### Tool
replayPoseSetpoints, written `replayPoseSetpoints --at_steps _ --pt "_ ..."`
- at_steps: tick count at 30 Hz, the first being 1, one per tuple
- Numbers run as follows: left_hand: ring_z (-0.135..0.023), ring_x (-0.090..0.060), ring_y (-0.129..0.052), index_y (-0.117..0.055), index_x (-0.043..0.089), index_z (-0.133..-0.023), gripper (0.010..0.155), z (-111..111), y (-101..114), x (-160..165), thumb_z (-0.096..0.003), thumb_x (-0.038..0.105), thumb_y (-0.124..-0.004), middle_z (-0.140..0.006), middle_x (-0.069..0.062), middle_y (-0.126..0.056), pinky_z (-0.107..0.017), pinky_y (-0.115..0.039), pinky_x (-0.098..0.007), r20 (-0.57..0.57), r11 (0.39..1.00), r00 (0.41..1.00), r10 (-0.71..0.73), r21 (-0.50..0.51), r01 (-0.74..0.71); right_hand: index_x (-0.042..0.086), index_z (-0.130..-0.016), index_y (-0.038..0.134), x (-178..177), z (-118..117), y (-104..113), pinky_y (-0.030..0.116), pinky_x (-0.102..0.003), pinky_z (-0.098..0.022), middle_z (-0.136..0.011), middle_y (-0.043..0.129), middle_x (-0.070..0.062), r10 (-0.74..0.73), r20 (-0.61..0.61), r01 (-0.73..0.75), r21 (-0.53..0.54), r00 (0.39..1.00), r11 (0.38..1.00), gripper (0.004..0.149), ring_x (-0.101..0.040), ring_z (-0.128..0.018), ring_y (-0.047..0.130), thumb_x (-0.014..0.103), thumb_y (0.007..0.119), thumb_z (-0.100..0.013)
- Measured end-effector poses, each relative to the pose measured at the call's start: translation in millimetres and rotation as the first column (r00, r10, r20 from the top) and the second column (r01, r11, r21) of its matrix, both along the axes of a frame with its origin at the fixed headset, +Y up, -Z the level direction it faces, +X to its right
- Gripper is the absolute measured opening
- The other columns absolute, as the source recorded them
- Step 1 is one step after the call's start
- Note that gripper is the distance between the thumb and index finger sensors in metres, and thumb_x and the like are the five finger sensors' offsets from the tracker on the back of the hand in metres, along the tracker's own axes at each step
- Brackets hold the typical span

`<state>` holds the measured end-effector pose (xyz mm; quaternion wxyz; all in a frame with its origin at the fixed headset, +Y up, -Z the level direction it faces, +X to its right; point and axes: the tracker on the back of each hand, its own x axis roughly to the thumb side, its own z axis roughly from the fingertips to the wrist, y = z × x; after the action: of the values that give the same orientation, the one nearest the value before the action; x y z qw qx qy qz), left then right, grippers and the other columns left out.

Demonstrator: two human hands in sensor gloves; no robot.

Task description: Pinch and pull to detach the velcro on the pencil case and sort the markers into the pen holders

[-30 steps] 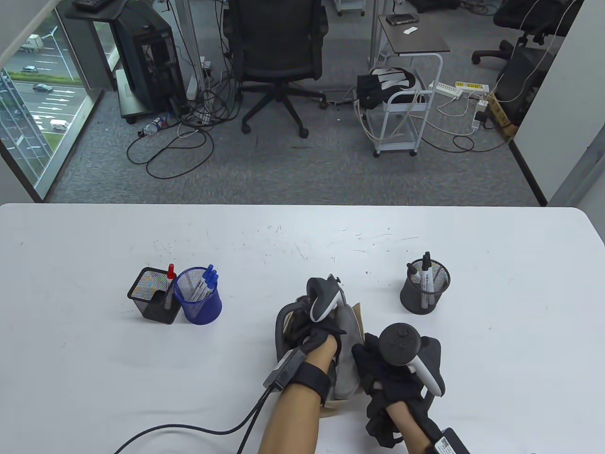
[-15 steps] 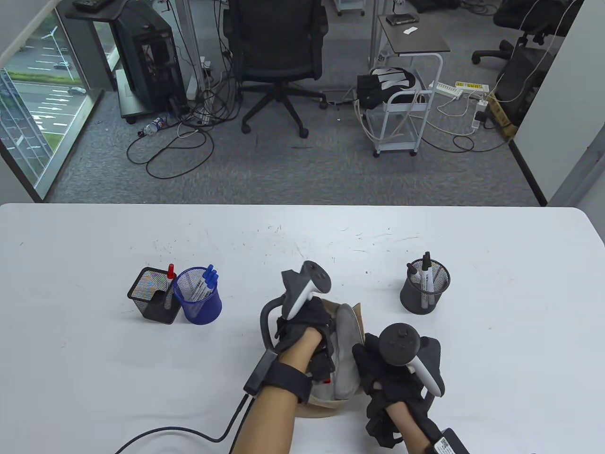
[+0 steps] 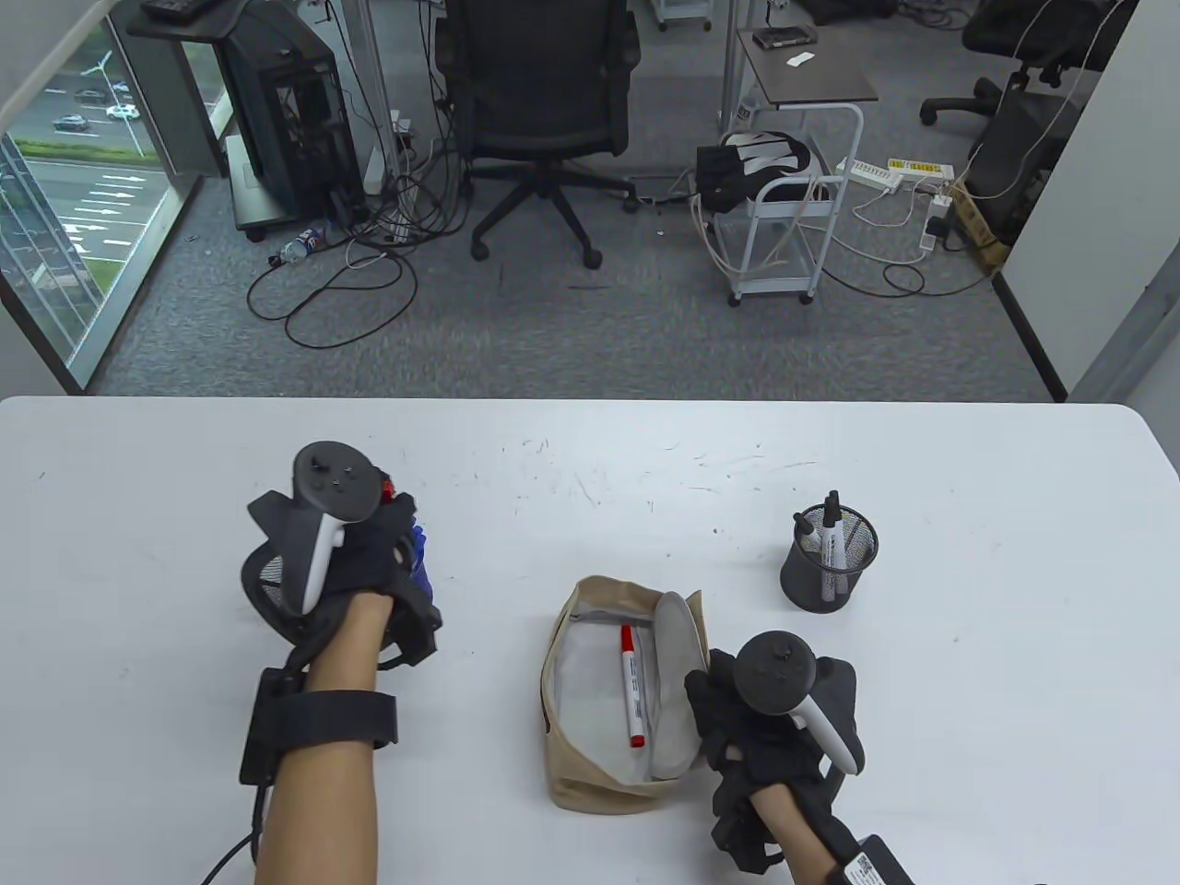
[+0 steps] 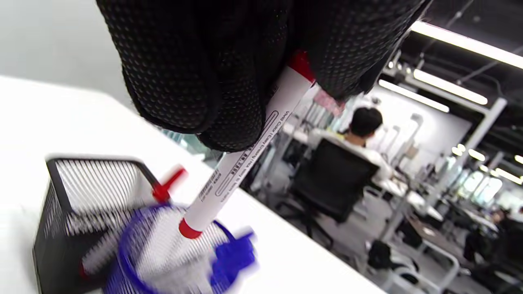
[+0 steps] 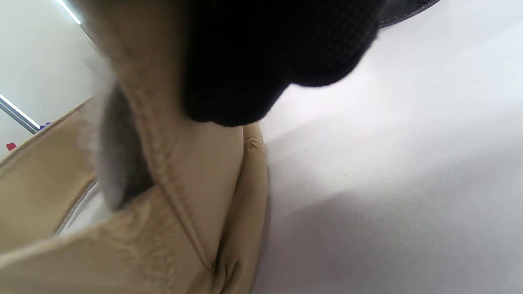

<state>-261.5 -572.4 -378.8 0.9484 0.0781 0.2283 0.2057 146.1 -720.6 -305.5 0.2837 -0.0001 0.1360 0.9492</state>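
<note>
The beige pencil case (image 3: 590, 784) lies open near the front of the table, and one red marker (image 3: 631, 687) lies on its grey lining. My right hand (image 3: 714, 701) pinches the case's flap (image 5: 171, 163) at the right side, its fingers (image 5: 253, 61) curled over the edge. My left hand (image 3: 392, 539) hovers over the two holders at the left and grips a second red marker (image 4: 245, 159). That marker's lower end hangs just above the blue holder (image 4: 135, 261), which holds blue markers (image 4: 233, 257). Beside it, the black square holder (image 4: 61, 192) carries a red marker (image 4: 167, 188).
A round black mesh holder (image 3: 828, 562) with black markers stands right of the case. The glove cable (image 3: 230, 857) trails off the front edge at the left. Beyond the white table (image 3: 590, 461) are an office chair and cables on the floor.
My left hand drew a red marker out of the case and carried it left to above the holders. The case now shows its open inside. The right hand stayed on the flap.
</note>
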Motion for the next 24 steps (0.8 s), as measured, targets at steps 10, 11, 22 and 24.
replayPoseSetpoints --at_steps 10,11,22,24 --pt "-0.063 -0.025 -0.114 -0.088 0.023 -0.093 0.052 -19 -37 -72 -0.0462 0.045 -0.09 -0.086 -0.007 -0.104 -0.04 -0.101 -0.034 -0.092 1.0 0.996 0.014 -0.025 -0.016 -0.007 -0.091 0.074 0 0 0 0.088 -0.028 -0.013 -0.069 0.101 -0.02 0.005 -0.001 -0.005 -0.002 1.0 1.0 0.055 -0.014 -0.018 0.105 0.033 0.078 -0.054" --pt "-0.063 -0.024 -0.114 -0.088 0.022 -0.094 0.053 -22 -42 -75 -0.0463 0.045 -0.09 -0.087 -0.007 -0.104 -0.04 -0.101 -0.034 -0.096 0.999 0.995 0.025 -0.044 -0.029 -0.007 -0.091 0.074 0 0 0 0.088 -0.028 -0.013 -0.069 0.101 -0.019 0.008 -0.002 -0.008 -0.001 1.0 1.0 0.055 -0.014 -0.018 0.105 0.033 0.078 -0.054" --pt "-0.056 -0.026 -0.116 -0.093 0.016 -0.089 0.049 -5 -23 -31 -0.0464 0.04 -0.091 -0.079 -0.012 -0.108 -0.034 -0.102 -0.035 0.042 0.998 0.999 -0.017 -0.064 0.02 -0.007 -0.091 0.074 -2 1 0 0.088 -0.028 -0.013 -0.069 0.101 -0.02 0.019 -0.002 -0.019 0.007 1.0 1.0 0.055 -0.014 -0.018 0.105 0.033 0.078 -0.054" --pt "-0.055 -0.026 -0.116 -0.094 0.016 -0.088 0.048 1 -12 -3 -0.046 0.04 -0.092 -0.078 -0.012 -0.109 -0.033 -0.102 -0.035 0.102 0.998 0.995 -0.016 -0.061 0.022 -0.007 -0.091 0.074 -3 1 0 0.088 -0.028 -0.013 -0.069 0.101 -0.02 0.014 -0.001 -0.014 0.006 1.0 1.0 0.055 -0.014 -0.018 0.105 0.033 0.078 -0.054"
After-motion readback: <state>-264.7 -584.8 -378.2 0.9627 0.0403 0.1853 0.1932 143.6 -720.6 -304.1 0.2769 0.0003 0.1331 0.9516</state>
